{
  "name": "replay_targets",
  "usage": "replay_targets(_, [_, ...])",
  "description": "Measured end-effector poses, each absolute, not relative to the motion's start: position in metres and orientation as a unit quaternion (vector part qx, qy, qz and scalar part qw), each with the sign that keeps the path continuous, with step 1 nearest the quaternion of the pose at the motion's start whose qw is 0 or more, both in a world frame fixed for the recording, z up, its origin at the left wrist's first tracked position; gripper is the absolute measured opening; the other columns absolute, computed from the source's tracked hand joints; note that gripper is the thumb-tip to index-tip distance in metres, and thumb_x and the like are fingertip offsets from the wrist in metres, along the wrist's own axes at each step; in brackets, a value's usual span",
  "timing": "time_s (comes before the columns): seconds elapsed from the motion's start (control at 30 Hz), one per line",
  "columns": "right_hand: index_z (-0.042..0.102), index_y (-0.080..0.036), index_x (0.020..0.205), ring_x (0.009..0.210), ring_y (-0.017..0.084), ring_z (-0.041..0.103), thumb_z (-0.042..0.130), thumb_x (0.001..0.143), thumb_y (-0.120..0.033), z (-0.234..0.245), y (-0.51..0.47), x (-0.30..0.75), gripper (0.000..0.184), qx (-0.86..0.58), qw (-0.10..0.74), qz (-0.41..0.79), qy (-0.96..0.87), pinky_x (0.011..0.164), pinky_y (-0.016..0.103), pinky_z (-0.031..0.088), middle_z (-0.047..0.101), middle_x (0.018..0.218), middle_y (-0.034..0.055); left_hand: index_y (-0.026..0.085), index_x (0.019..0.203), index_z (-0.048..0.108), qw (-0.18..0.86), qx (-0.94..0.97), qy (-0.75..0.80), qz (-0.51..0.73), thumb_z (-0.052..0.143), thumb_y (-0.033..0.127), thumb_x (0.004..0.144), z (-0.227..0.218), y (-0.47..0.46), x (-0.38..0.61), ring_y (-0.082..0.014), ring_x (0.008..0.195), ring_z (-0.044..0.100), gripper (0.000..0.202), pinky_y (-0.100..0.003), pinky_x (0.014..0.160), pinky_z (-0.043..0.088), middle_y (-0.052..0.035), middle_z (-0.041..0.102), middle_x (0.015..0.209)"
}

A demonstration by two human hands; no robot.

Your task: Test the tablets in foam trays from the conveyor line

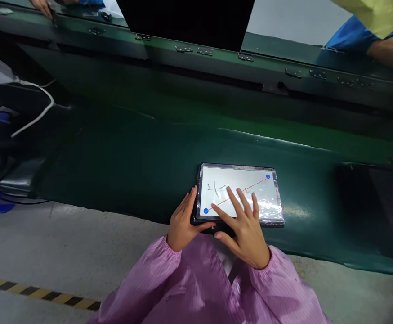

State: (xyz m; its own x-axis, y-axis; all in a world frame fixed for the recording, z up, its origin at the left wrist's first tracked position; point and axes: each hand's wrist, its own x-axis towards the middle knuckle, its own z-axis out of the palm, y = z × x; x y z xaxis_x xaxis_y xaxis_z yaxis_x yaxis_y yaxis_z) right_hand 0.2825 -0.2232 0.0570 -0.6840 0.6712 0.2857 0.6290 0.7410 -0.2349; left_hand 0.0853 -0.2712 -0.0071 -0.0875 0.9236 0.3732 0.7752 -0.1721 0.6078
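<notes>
One pink striped smock (203, 288) with two gathered cuffs lies closest, below two bare hands. The left hand (185, 220) has its fingers straight and together along a tablet's left edge, the thumb stretched out along the near edge; how firmly it grips cannot be told. The right hand (245, 229) is spread wide above the screen, all five fingers apart, with nothing in its grasp; whether any fingertip touches the glass is unclear. The one tablet (267, 202) lies on the table between and just beyond the hands. Its white screen shows two blue dots, one close to the right index fingertip and one past that hand at the far right corner, joined by one red line, plus a few black strokes.

Below and left of the hands, one black-and-yellow floor stripe (34, 291) crosses the grey floor. Around the tablet spreads one dark green mat (132, 171). Well to the left of the hands curls a white cable (46, 101). Beyond the mat, a ledge (216, 65) bears at least six small dark boards (205, 51). Farther still stands one black panel (188, 20), with one co-worker's hand (43, 6) at far left and another co-worker's forearm (390, 51) at far right.
</notes>
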Motion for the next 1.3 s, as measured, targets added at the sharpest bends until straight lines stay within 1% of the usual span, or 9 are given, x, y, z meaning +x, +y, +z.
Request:
replay_targets(0.17, [0.051, -0.033, 0.141, 0.150, 0.034, 0.016, 0.034, 0.101, -0.056, 0.061, -0.215, 0.299, 0.049, -0.389, 0.196, 0.045, -0.899, 0.117, 0.066, 0.011, 0.019, 0.163, 0.0084, 0.023, 0.158, 0.012, 0.099, 0.664, 0.641, 0.372, 0.069, 0.065, 0.076, -0.006, -0.271, 0.086, -0.0329, 0.132, 0.053, 0.108, -0.047, 0.109, 0.050, -0.0159, 0.051, 0.146])
replay_targets(0.4, [0.055, -0.029, 0.139, 0.149, 0.036, 0.018, 0.033, 0.103, -0.050, 0.060, -0.206, 0.296, 0.047, -0.397, 0.198, 0.027, -0.896, 0.116, 0.067, 0.013, 0.022, 0.162, 0.0110, 0.023, 0.157, 0.013, 0.093, 0.670, 0.634, 0.374, 0.072, 0.061, 0.076, -0.005, -0.271, 0.085, -0.0330, 0.130, 0.054, 0.108, -0.048, 0.107, 0.051, -0.0160, 0.052, 0.146])
replay_targets(0.57, [0.053, -0.028, 0.142, 0.148, 0.038, 0.018, 0.044, 0.098, -0.057, 0.058, -0.205, 0.281, 0.053, -0.332, 0.177, 0.032, -0.926, 0.115, 0.067, 0.016, 0.018, 0.163, 0.0145, 0.021, 0.157, 0.013, 0.080, 0.676, 0.622, 0.388, 0.069, 0.062, 0.078, -0.004, -0.270, 0.085, -0.0326, 0.128, 0.057, 0.105, -0.047, 0.107, 0.051, -0.0168, 0.053, 0.144])
replay_targets(0.67, [0.054, -0.029, 0.140, 0.148, 0.036, 0.022, 0.051, 0.093, -0.063, 0.056, -0.209, 0.274, 0.058, -0.263, 0.162, 0.038, -0.950, 0.116, 0.064, 0.019, 0.026, 0.160, 0.0152, 0.019, 0.157, 0.015, 0.080, 0.679, 0.617, 0.389, 0.065, 0.062, 0.081, -0.005, -0.269, 0.084, -0.0322, 0.128, 0.057, 0.101, -0.046, 0.107, 0.051, -0.0174, 0.053, 0.144])
replay_targets(0.73, [0.053, -0.030, 0.141, 0.147, 0.036, 0.022, 0.048, 0.092, -0.066, 0.056, -0.209, 0.274, 0.061, -0.256, 0.160, 0.038, -0.953, 0.116, 0.063, 0.019, 0.026, 0.160, 0.0154, 0.019, 0.157, 0.015, 0.079, 0.681, 0.617, 0.387, 0.065, 0.062, 0.082, -0.006, -0.269, 0.084, -0.0319, 0.128, 0.057, 0.100, -0.046, 0.107, 0.051, -0.0175, 0.053, 0.144])
replay_targets(0.83, [0.049, -0.032, 0.144, 0.148, 0.036, 0.018, 0.034, 0.095, -0.069, 0.062, -0.206, 0.282, 0.063, -0.287, 0.179, 0.040, -0.940, 0.116, 0.066, 0.014, 0.016, 0.163, 0.0139, 0.019, 0.157, 0.014, 0.075, 0.678, 0.619, 0.388, 0.067, 0.066, 0.077, -0.006, -0.269, 0.084, -0.0323, 0.127, 0.057, 0.107, -0.047, 0.107, 0.051, -0.0178, 0.053, 0.144])
replay_targets(0.97, [0.053, -0.033, 0.140, 0.149, 0.035, 0.017, 0.024, 0.101, -0.060, 0.070, -0.199, 0.298, 0.056, -0.337, 0.201, 0.025, -0.920, 0.117, 0.065, 0.010, 0.014, 0.164, 0.0090, 0.021, 0.157, 0.015, 0.083, 0.670, 0.636, 0.374, 0.067, 0.066, 0.077, -0.005, -0.271, 0.084, -0.0327, 0.129, 0.056, 0.106, -0.046, 0.106, 0.052, -0.0168, 0.054, 0.144])
replay_targets(1.1, [0.059, -0.031, 0.135, 0.148, 0.035, 0.020, 0.029, 0.102, -0.054, 0.067, -0.193, 0.301, 0.050, -0.370, 0.208, 0.022, -0.905, 0.117, 0.065, 0.012, 0.019, 0.163, 0.0086, 0.020, 0.157, 0.014, 0.083, 0.673, 0.636, 0.369, 0.068, 0.065, 0.077, -0.005, -0.271, 0.084, -0.0327, 0.129, 0.055, 0.106, -0.046, 0.105, 0.052, -0.0171, 0.053, 0.144])
replay_targets(1.3, [0.058, -0.032, 0.135, 0.148, 0.034, 0.022, 0.040, 0.102, -0.046, 0.059, -0.190, 0.290, 0.041, -0.388, 0.200, 0.025, -0.899, 0.117, 0.065, 0.015, 0.022, 0.163, 0.0069, 0.021, 0.157, 0.014, 0.076, 0.670, 0.637, 0.373, 0.068, 0.067, 0.075, -0.007, -0.270, 0.085, -0.0329, 0.128, 0.056, 0.108, -0.047, 0.106, 0.052, -0.0168, 0.053, 0.144])
